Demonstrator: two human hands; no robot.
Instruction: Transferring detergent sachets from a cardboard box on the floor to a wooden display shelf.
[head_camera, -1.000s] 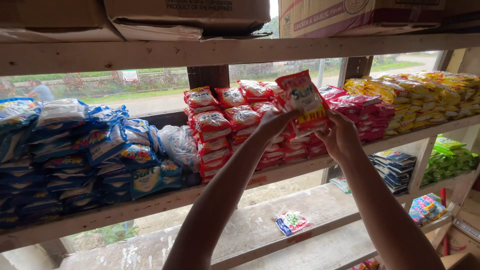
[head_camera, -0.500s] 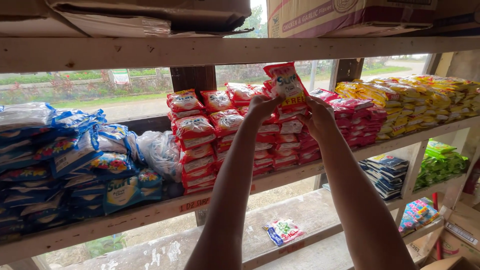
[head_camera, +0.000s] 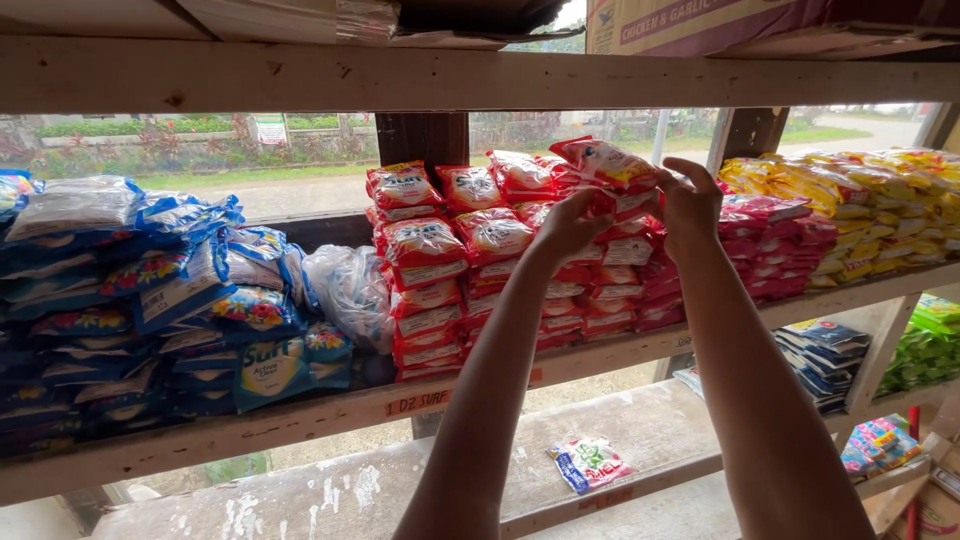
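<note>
Head view: both hands raised to the middle shelf (head_camera: 300, 425).
Packet: a red packet (head_camera: 610, 165) sits atop the red stacks (head_camera: 470, 260), touching them.
Left hand (head_camera: 565, 225): fingers curled, pinching the packet's near edge.
Right hand (head_camera: 690, 205): fingers pinching its right end.
Progress: packet laid on the pile but not yet let go; one loose sachet (head_camera: 590, 463) lies on the lower shelf.

You face a wooden shelf (head_camera: 300, 425) carrying blue packs (head_camera: 150, 300) at the left, a clear plastic bag (head_camera: 345, 290) just beside them, red packet stacks (head_camera: 450, 270) in the middle and yellow packets (head_camera: 870, 200) at the right. On the lower shelf (head_camera: 420, 480) lies one small packet (head_camera: 590, 463).
</note>
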